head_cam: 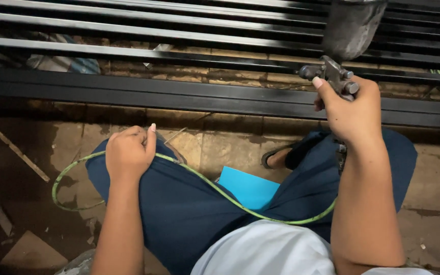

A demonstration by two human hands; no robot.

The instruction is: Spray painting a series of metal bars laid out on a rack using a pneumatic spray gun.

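Right hand [353,109]: fingers closed around the grip of a metal spray gun [332,74], thumb up along its rear; gun held before the black metal railing [220,94], its grey cup [352,25] rising above and cut off by the top edge. Left hand [127,152]: fingers curled shut over the green air hose [215,187], resting on the left knee; hose loops out to the floor at the left, then crosses the lap in dark blue trousers [189,214] toward the gun.

Handling note, as a judgement: an even coat would call for the gun kept square to the bars and moved steadily along them; the slack hose is best held clear of wet paint, as the left hand appears to do.

Also present: blue sheet [248,188] between the knees; sandalled foot [278,155]; stained paving [52,153] with scraps of wood.

Hard to make out: the nozzle faces away, so no spray can be confirmed; the trigger finger is hidden behind the gun body; the hose's join to the gun lies behind the right forearm; objects behind the railing at upper left are unclear.
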